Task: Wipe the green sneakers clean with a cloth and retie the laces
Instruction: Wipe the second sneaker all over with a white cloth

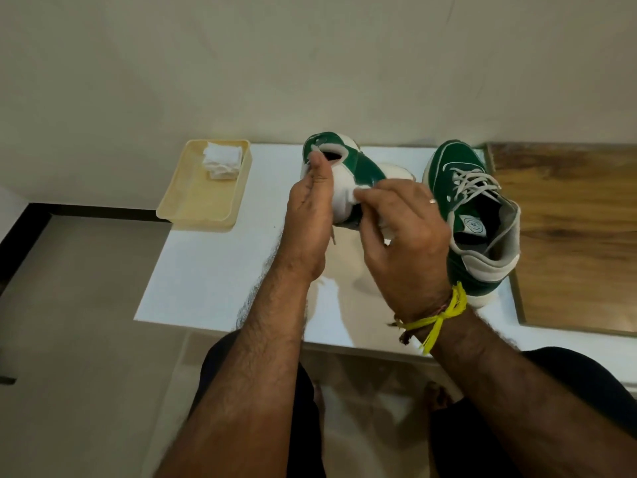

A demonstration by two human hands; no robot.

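Observation:
My left hand (310, 215) grips a green and white sneaker (358, 167) by its heel, thumb at the collar, and holds it tilted on its side above the white table (213, 270). My right hand (403, 236) presses a small white cloth (362, 196) against the side of that sneaker. One lace end (333, 236) dangles below the held shoe. The second green sneaker (472, 215) stands on the table to the right, with grey laces threaded loosely and its opening toward me.
A cream plastic tray (203, 201) sits at the table's back left corner with folded white cloths (222, 160) in it. A wooden board (572, 236) lies along the right. The wall runs just behind the table. My knees are under the front edge.

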